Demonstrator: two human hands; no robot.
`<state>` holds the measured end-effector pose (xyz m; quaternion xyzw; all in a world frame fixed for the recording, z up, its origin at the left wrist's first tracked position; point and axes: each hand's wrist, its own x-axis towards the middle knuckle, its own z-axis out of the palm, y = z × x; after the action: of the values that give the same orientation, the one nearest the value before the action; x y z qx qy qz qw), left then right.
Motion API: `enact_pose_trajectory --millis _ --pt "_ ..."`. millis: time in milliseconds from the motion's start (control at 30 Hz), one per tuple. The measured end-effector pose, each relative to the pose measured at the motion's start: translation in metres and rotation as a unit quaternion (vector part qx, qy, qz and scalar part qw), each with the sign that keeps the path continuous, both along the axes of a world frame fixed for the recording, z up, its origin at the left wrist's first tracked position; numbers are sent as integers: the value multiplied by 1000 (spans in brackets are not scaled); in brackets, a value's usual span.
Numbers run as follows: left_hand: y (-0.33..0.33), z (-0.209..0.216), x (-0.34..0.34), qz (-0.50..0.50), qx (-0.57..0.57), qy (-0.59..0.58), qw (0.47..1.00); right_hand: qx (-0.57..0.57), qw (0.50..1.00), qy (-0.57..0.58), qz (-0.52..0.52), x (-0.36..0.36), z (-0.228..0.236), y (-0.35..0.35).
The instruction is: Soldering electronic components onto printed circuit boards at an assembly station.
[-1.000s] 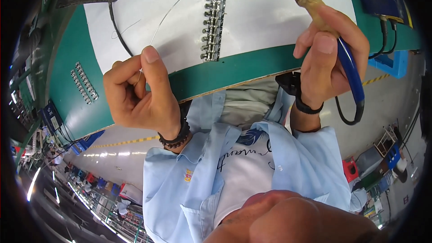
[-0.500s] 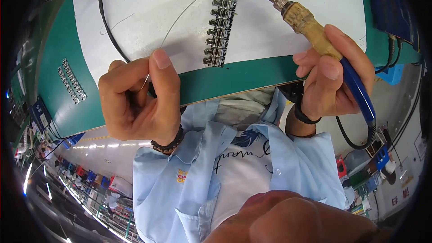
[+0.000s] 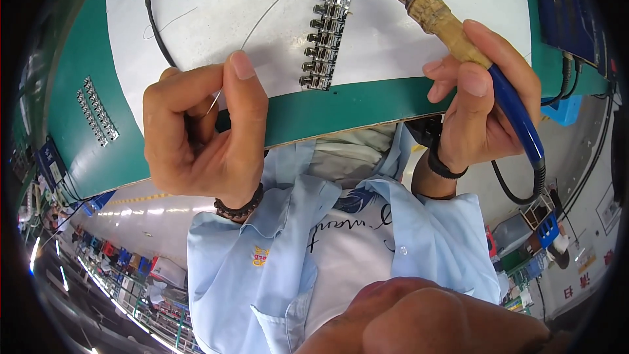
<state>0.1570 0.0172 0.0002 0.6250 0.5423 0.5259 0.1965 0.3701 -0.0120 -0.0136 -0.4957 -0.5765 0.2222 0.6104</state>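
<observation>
My left hand (image 3: pixel 206 131) pinches a thin silvery solder wire (image 3: pixel 272 8) between thumb and forefinger. The wire curves up and away to the far end of a strip of shiny metal parts (image 3: pixel 325 33), which lies on a white sheet (image 3: pixel 209 0). My right hand (image 3: pixel 485 92) grips a soldering iron (image 3: pixel 449 29) with a yellowish, worn collar and a blue handle. Its metal shaft points to that same far end of the strip, where the tip is cut off by the upper picture edge. Neither hand touches the strip.
Two more metal strips (image 3: pixel 96 111) lie at the left on the green tabletop (image 3: pixel 72 151). A black cable (image 3: pixel 154 23) runs across the sheet behind my left hand. At the far right stands a dark blue box (image 3: pixel 573 13) with cables. The iron's cord (image 3: pixel 517 198) loops below my right hand.
The strip appears slightly further right and higher in the picture, and both hands a little higher. The wire and iron still meet at its far end.
</observation>
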Motion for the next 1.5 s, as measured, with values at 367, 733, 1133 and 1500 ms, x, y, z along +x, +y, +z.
enact_pose_trajectory --millis 367,733,1133,1500 --pt "1 -1 3 30 32 -5 999 24 997 46 -62 -4 -3 2" --pt "3 -3 1 -3 29 30 999 -8 981 184 -59 -5 15 9" --pt "5 -3 2 -3 16 27 1000 -10 991 133 -4 0 7 11" --pt "5 0 4 24 2 49 999 -107 985 -93 -103 -4 20 7"
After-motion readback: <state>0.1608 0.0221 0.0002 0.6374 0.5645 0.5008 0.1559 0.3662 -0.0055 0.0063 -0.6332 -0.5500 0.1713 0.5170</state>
